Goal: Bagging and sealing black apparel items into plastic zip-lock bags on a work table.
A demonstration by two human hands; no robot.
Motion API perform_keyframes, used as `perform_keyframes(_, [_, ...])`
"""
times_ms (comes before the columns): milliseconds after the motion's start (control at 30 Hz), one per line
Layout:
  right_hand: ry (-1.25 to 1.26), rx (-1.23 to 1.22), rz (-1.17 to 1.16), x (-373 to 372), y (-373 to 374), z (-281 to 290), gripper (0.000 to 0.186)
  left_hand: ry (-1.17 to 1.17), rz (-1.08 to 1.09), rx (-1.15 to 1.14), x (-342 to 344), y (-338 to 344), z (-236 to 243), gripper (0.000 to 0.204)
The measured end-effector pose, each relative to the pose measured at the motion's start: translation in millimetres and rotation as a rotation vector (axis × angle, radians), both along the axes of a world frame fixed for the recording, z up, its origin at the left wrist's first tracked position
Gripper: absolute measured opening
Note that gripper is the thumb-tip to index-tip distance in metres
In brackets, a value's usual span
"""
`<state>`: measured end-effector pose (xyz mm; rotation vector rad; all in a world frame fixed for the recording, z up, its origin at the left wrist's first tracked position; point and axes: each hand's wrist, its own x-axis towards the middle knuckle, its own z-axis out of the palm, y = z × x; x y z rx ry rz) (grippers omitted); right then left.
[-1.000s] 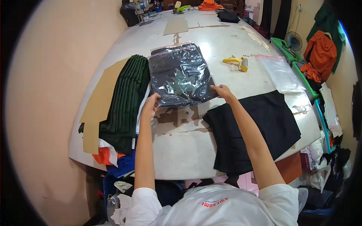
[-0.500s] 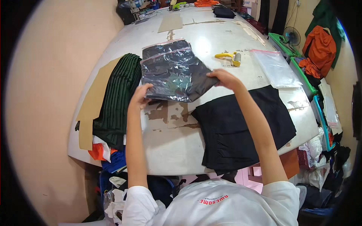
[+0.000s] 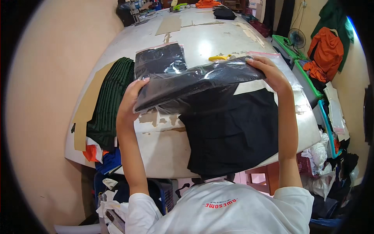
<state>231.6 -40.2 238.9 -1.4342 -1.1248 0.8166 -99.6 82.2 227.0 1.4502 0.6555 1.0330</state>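
Observation:
Between my hands a clear plastic bag with folded black clothing inside (image 3: pixel 198 80) hangs tilted above the table. My left hand (image 3: pixel 130 95) is closed on its left end, and my right hand (image 3: pixel 269 70) grips the far right corner. Behind it another bagged black garment (image 3: pixel 161 58) lies flat. Below, toward me, a folded black garment (image 3: pixel 233 132) rests on the table, partly covered by the bag. A row of stacked dark green garments (image 3: pixel 111 93) lies to the left. Beyond the bag, a yellow-handled tool (image 3: pixel 219 58) is mostly hidden.
The white table (image 3: pixel 156 156) has worn brown patches. Clear empty plastic bags (image 3: pixel 290 72) lie at the right edge, partly hidden. Tan cardboard (image 3: pixel 81 128) runs beside the green stack. Green-rimmed bins (image 3: pixel 306 78) stand along the right side. A dark folded bundle (image 3: pixel 224 14) sits far off.
The bag has come off the other bagged garment, moving right and nearer, and its face has tipped. My right hand has shifted right and up, now over the loose bags' side.

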Motion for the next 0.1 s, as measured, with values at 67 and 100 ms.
perform_keyframes(67, [-0.028,-0.072,-0.019,22.3,-15.4,-0.5,0.029,0.131,0.044,-0.132,22.5,-14.7,3.8,0.019])
perform_keyframes(100, [0.019,-0.037,0.016,30.9,-20.9,-2.0,0.031,0.131,0.037,-0.132,30.6,-18.3,3.7,0.019])
